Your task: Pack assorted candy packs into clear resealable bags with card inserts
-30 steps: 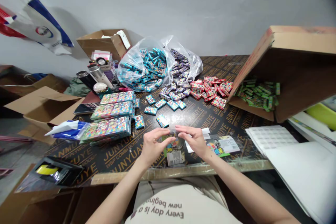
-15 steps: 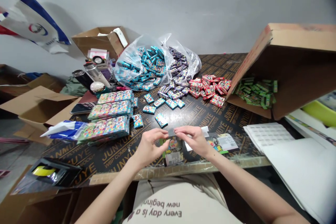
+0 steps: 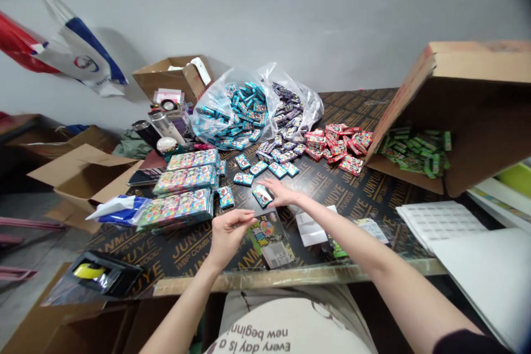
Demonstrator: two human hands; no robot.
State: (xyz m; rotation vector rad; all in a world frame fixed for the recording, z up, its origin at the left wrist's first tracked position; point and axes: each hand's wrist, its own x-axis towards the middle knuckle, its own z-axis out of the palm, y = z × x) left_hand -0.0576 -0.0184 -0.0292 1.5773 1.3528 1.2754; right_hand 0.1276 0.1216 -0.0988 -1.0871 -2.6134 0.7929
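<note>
Head view: hands now split. Half a second ago both were together at the top of the clear packet (image 3: 274, 240); since then the right hand (image 3: 282, 194) has gone forward to the nearest blue box (image 3: 261, 196), just beyond the packet's top edge.

Left hand (image 3: 228, 238): thumb and forefinger drawn together at the packet's upper left corner. I read this as a pinch on the clear film, though the film itself is hard to make out from my end.

Right hand: fingers apart, reaching over the right side of the box. I cannot tell whether they press on it; the box lies flat on the table (image 3: 191, 251).

Consequence, in my judgement: handling at the packet's top edge has become one-handed, with the box now the right hand's concern. The packet lies flat, its green printed front now less covered.

Nearby: folded white paper (image 3: 312, 229) right of the packet, partly behind the right forearm; further blue boxes (image 3: 277, 170) beyond; red boxes (image 3: 338, 146) farther off to the right.
</note>
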